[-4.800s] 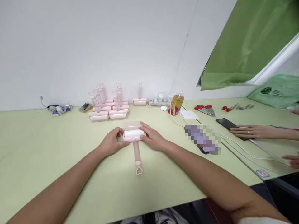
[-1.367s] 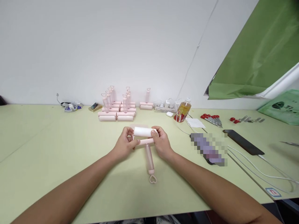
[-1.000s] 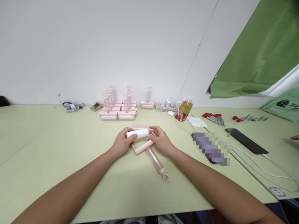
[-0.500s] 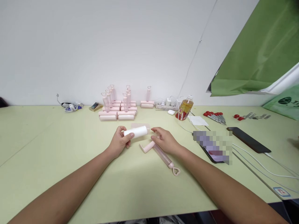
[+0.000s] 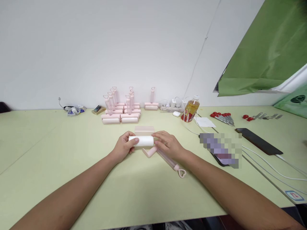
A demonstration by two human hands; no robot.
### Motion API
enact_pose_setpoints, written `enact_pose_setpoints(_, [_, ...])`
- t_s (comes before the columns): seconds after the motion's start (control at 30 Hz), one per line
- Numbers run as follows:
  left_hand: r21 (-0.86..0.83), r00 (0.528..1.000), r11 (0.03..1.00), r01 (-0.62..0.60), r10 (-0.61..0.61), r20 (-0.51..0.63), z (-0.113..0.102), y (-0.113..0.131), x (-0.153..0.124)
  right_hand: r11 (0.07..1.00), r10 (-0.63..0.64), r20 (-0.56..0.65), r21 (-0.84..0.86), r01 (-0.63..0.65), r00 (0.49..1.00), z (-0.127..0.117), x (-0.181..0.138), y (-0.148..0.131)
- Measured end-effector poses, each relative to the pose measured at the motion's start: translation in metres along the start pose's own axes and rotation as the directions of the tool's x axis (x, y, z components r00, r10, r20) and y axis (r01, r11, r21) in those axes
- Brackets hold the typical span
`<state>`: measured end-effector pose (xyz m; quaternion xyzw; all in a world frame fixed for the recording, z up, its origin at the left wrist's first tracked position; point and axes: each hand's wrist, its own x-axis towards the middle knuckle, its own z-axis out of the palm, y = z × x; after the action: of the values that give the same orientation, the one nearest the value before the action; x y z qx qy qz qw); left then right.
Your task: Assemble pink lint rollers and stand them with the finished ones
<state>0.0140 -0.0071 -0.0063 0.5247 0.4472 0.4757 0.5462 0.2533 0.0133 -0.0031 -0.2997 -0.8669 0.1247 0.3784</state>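
Observation:
My left hand (image 5: 124, 147) is wrapped round the left end of a white lint roll (image 5: 144, 141), thumb across its front. At the roll's other end, my right hand (image 5: 166, 142) has thumb and fingers closed about the edge. Below the right hand lies a pink lint roller handle (image 5: 168, 158), with a clear stem, a heart-shaped loop and an L-shaped arm at its top. Part of this handle is covered by the right hand. Just behind the roll, a pale pink cover (image 5: 144, 129) rests on the table.
Several pink lint rollers (image 5: 129, 118) stand upright near the wall. Right of them are a power strip (image 5: 170, 108), a drink bottle (image 5: 190, 110), red-capped tools (image 5: 223, 118) and two phones, one black (image 5: 259, 141). Coiled cables (image 5: 73, 111) lie at left.
The roll has turned level and come slightly nearer to me. My right hand has moved from over the handle to the roll's right end.

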Motion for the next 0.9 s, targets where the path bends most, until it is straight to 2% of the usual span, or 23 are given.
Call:
enact_pose_setpoints(0.1, [0.004, 1.0, 1.0, 0.004, -0.004, -0.005, 0.0, 0.0, 0.0, 1.0, -0.023, 0.022, -0.014, 0.023, 0.999, -0.002, 0.0, -0.002])
enact_pose_setpoints(0.5, [-0.026, 1.0, 0.999, 0.025, -0.025, 0.008, -0.002, -0.003, 0.003, 0.998, 0.034, 0.02, 0.043, -0.035, 0.999, 0.005, -0.002, -0.002])
enact_pose_setpoints(0.73, [-0.031, 1.0, 1.0, 0.003, -0.003, 0.03, 0.001, -0.002, 0.001, 0.982, 0.159, -0.03, 0.112, -0.155, 0.987, 0.007, -0.002, -0.007])
enact_pose_setpoints(0.9, [-0.074, 0.999, 0.997, -0.017, 0.013, -0.043, 0.002, -0.004, 0.003, 0.948, 0.251, -0.082, 0.22, -0.229, 0.964, 0.012, -0.003, -0.005])
